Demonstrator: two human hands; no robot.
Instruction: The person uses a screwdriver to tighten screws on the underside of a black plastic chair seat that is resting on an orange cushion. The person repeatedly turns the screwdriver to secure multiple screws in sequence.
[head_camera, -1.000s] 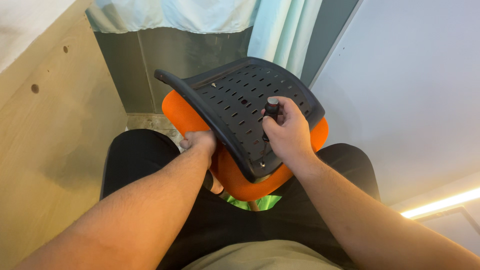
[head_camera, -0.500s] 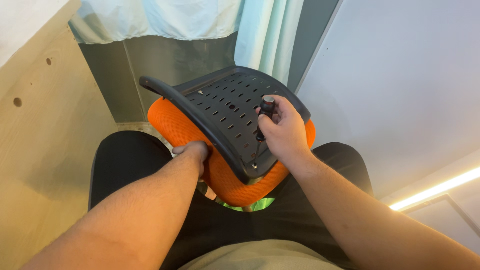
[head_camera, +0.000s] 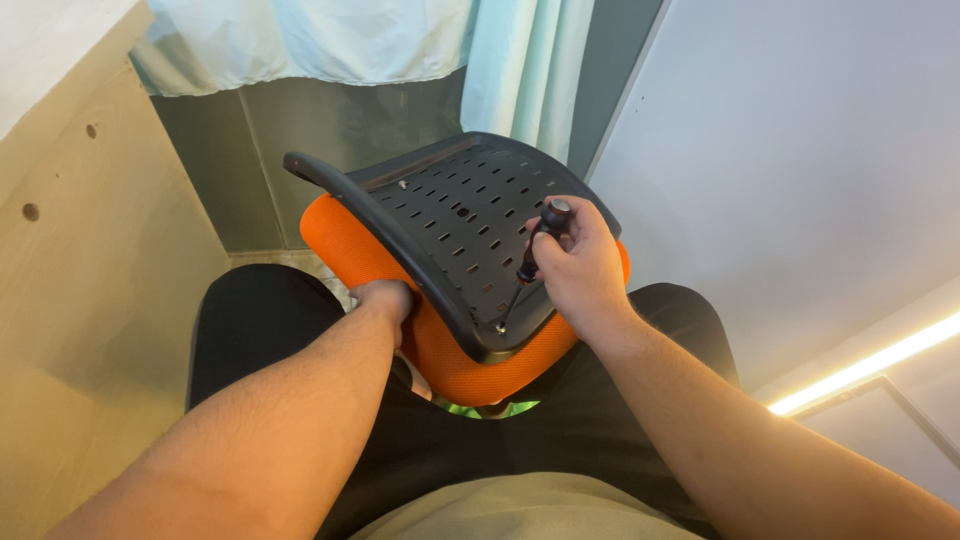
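Since the earlier frame the right hand (head_camera: 580, 262) has lifted slightly off the seat; the screwdriver (head_camera: 530, 262) now shows full length. Fingers curl tight round its black handle, wrist cocked, shaft slanting down-left from the grip, tip at a screw near the front edge of the black perforated seat shell (head_camera: 460, 235). Left hand (head_camera: 383, 301), forearm straight, clamps the orange seat cushion (head_camera: 345, 240) under the shell's left rim. Chair seat rests upside down on the lap (head_camera: 260, 320).
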